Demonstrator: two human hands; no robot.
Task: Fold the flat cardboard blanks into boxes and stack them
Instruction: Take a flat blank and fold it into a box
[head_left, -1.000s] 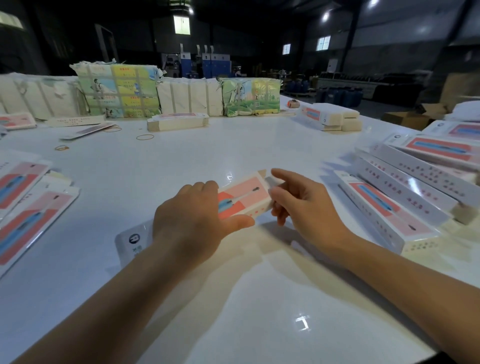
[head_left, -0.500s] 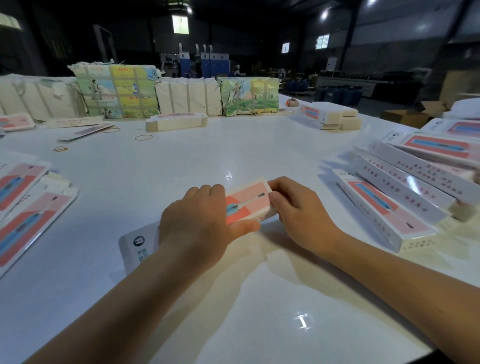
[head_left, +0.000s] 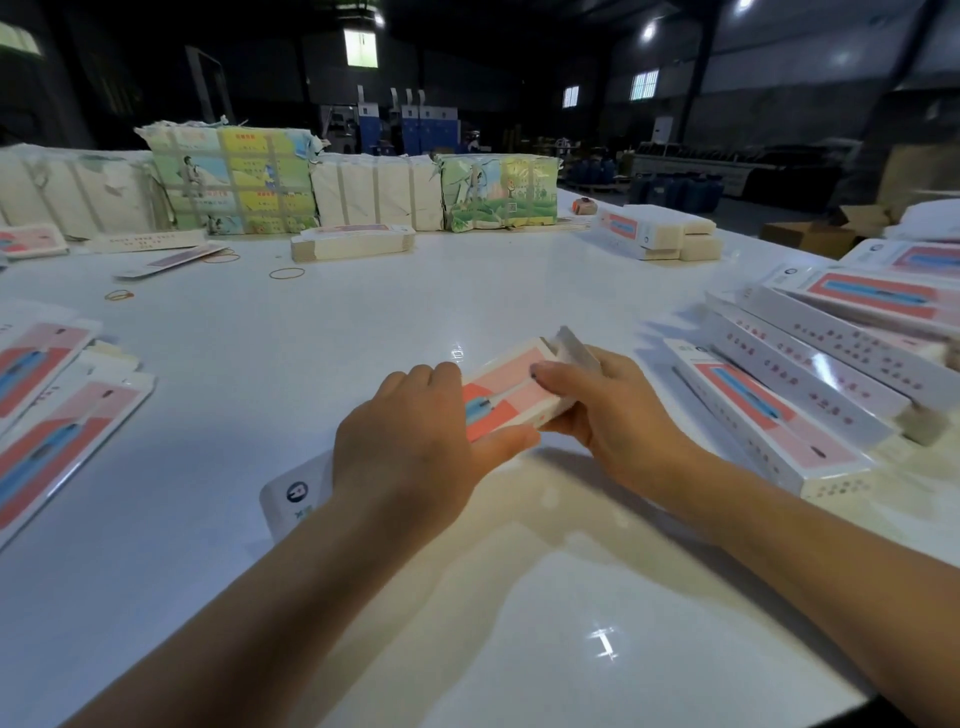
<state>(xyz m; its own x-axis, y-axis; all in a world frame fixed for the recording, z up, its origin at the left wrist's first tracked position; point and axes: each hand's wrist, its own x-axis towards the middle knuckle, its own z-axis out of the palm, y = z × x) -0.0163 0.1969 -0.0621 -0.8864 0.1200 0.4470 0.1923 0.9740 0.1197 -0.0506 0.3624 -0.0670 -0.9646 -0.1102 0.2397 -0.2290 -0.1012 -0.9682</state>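
Observation:
A long white and pink box (head_left: 506, 392) with a toothbrush picture lies across the middle of the white table (head_left: 415, 312). My left hand (head_left: 415, 447) grips its middle, thumb along the near side. My right hand (head_left: 608, 415) holds the far end, thumb on top and fingers under it, beside a raised end flap (head_left: 574, 345). Flat blanks (head_left: 57, 415) lie at the left. Folded boxes (head_left: 810, 374) are stacked at the right.
Wrapped bundles of blanks (head_left: 234, 182) line the far edge. A low pile of blanks (head_left: 353, 243) and rubber bands (head_left: 285, 273) lie in front of them. More white boxes (head_left: 654, 234) sit at the far right, cardboard cartons (head_left: 815, 234) beyond.
My right hand has moved in from beside the box and taken hold of its far end. The end flap now stands up. My left hand has kept its grip.

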